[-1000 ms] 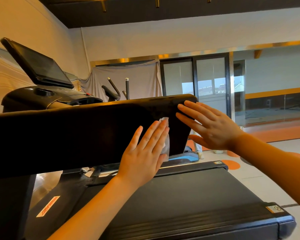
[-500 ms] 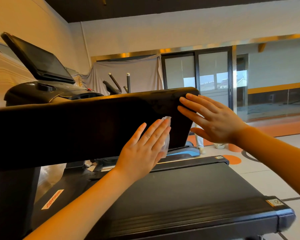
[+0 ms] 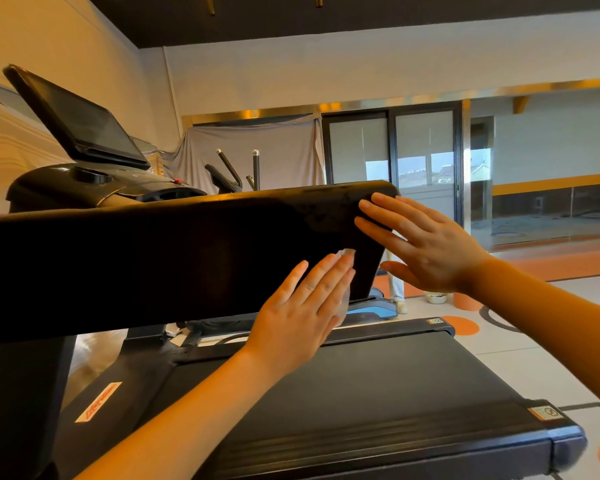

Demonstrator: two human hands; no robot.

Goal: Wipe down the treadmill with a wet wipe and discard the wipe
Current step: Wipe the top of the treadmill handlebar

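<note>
Head view, looking down along broad black matte treadmill side handrail [image 3: 160, 258]
Left hand [image 3: 298, 317] flat against near face of handrail, fingers straight and together, pressing thin white crumpled wet wipe [image 3: 346, 254] onto surface; wipe mostly hidden under palm, edges showing past fingertips and along outer side of hand
Left grip: spread flat, nothing pinched, wipe trapped between palm and rail
Right hand [image 3: 426, 244] at rounded far end of handrail, fingers straight and slightly fanned, fingertips touching rail end, thumb hanging below; right grip spread, holding nothing
Patchy darker marks on rail surface near right fingertips
Below rail: black ribbed treadmill running belt [image 3: 378, 393] with black plastic end cap [image 3: 565, 445] at lower right
Upper left: tilted dark rectangular console screen [image 3: 80, 123] above glossy black console housing [image 3: 84, 185]
Background: grey draped cloth [image 3: 257, 154] on wall, dark-framed sliding glass doors [image 3: 392, 150], pale floor with orange circles [image 3: 461, 325]
</note>
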